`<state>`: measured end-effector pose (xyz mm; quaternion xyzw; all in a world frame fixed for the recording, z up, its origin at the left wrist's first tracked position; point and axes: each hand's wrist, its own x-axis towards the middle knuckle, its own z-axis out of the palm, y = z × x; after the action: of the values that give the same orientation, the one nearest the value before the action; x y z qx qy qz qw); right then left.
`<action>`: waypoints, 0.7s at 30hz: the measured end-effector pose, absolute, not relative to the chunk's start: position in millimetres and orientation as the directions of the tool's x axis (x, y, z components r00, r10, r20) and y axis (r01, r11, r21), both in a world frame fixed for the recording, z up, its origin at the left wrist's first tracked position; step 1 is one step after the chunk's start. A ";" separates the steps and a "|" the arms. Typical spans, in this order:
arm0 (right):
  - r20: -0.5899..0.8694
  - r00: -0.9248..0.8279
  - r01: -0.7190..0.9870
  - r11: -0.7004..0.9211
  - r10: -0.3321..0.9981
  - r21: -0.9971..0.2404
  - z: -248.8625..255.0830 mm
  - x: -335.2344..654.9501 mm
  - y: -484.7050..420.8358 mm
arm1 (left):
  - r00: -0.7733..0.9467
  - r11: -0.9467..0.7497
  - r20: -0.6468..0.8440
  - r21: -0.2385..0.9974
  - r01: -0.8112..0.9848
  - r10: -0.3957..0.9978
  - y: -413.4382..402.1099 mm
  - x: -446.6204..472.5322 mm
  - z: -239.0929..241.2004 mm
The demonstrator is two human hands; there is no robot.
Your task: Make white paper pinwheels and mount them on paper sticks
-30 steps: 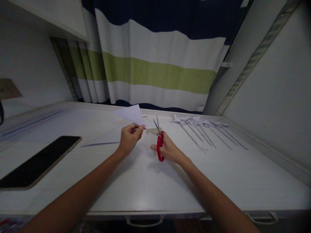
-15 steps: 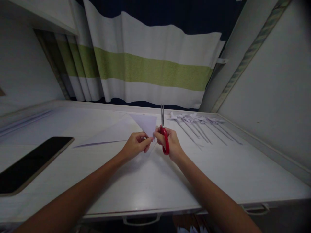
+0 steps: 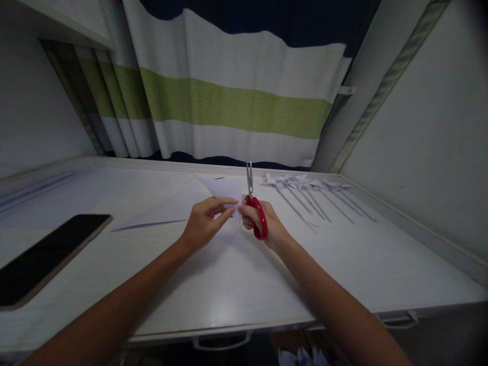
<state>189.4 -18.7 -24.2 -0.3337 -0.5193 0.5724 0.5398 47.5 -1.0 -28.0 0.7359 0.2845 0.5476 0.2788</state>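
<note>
A folded white paper (image 3: 227, 187) is raised over the tabletop between both hands. My left hand (image 3: 204, 219) has its thumb and index finger closed at the paper's lower edge, the fingertips close to my right hand. Red-handled scissors (image 3: 260, 223) are hooked on my right hand (image 3: 270, 222), their blades pointing up and away, slightly parted. The thumb and fingers of that same hand also pinch the right edge of the paper. Behind my left hand lies a large white paper triangle (image 3: 160, 209), flat on the table.
Several white paper flowers on thin stems (image 3: 305, 195) lie at the back right. A black phone (image 3: 53, 254) rests at the left on the white table (image 3: 229, 305). More paper (image 3: 38, 190) lies at the far left. A striped curtain (image 3: 229, 107) hangs behind.
My left hand has shifted a little left, and its index finger now stretches across the paper. The scissors have tilted slightly left. The whole view has moved slightly.
</note>
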 end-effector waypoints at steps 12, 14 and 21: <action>-0.030 -0.400 -0.126 -0.087 0.916 -0.988 -22.5 192.2 -24.3 | 0.041 -0.634 0.651 0.721 0.279 0.758 8.3 33.0 -12.6; -0.044 -0.450 -0.085 -0.092 0.892 -0.992 -25.6 189.1 -27.0 | -0.004 -0.620 0.648 0.730 0.287 0.762 9.7 31.6 -11.9; -0.059 -0.529 0.119 0.005 0.847 -0.993 -29.3 179.7 -34.7 | -0.122 -0.558 0.616 0.768 0.315 0.778 15.2 29.9 -15.7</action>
<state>179.7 -34.7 -29.3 -0.3774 -0.6397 0.5960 0.3053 29.9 15.2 -15.7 0.6350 0.4303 0.6131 0.1889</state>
